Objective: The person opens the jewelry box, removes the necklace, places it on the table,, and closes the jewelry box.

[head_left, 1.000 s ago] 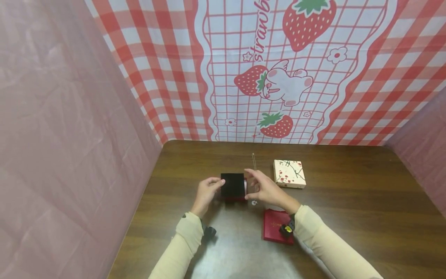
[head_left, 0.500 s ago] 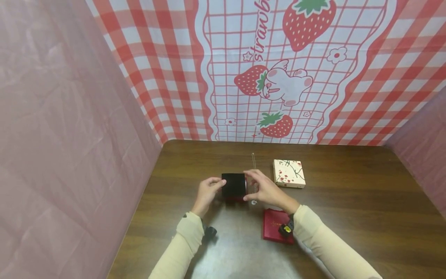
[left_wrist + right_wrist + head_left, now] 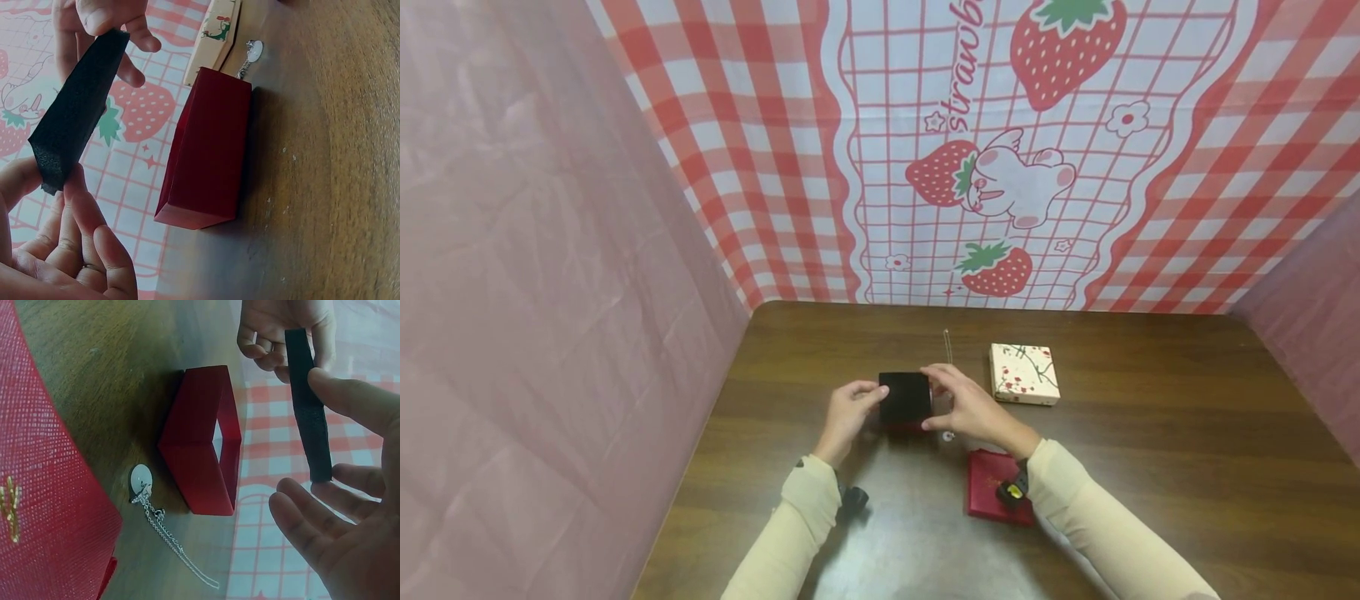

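Observation:
A square black foam pad (image 3: 904, 396) is held over an open red box (image 3: 209, 150) standing on the table. My left hand (image 3: 842, 417) pinches the pad's left edge between thumb and fingers. At its right side, my right hand (image 3: 977, 410) holds the pad between thumb and fingertips, as the right wrist view shows. In that view the pad is apart from the box's rim, and something white shows inside the box. Beside the box lies a silver chain necklace (image 3: 165, 531) with a round pendant (image 3: 141, 479), partly hidden by my right hand in the head view.
A red box lid (image 3: 988, 492) with gold marking lies nearer me, below my right wrist. A cream box (image 3: 1024, 375) with a floral branch print stands at the back right. Behind the table (image 3: 1135, 400) hangs a red checked strawberry cloth (image 3: 775, 167).
The black foam pad has shifted slightly right. My right hand has moved slightly left, its fingers coming onto the pad's edge. The left hand has moved slightly right with the pad.

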The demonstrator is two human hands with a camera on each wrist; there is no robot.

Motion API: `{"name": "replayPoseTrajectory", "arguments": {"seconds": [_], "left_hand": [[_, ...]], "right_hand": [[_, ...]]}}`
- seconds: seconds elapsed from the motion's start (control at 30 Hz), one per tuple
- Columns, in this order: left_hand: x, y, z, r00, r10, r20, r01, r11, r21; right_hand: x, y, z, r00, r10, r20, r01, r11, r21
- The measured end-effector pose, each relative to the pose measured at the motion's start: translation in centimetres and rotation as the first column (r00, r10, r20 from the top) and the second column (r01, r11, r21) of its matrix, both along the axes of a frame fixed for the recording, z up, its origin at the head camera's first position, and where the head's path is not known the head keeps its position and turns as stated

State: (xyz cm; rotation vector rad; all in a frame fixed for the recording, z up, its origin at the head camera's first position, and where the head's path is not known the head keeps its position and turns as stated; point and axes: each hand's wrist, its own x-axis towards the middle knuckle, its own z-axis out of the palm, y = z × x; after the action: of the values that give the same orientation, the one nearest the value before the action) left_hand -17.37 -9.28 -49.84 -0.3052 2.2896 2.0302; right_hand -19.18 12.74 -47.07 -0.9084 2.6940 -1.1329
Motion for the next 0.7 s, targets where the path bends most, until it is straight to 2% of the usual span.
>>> {"name": "replayPoseTrajectory", "arguments": {"seconds": [0.3,0.7], "left_hand": [[-0.05,0.04,-0.21,1.000,-0.009,0.000,0.009,1.000,-0.016],[-0.44,0.11,-0.40,1.000,-0.011,-0.011,0.011,0.999,-0.037]], "right_hand": [[-0.23,-0.06,-0.25,1.000,0.025,0.002,-0.025,0.999,0.033],[-0.50,-0.18,-0.27,0.999,0.014,-0.044,-0.010,0.997,0.079]]}}
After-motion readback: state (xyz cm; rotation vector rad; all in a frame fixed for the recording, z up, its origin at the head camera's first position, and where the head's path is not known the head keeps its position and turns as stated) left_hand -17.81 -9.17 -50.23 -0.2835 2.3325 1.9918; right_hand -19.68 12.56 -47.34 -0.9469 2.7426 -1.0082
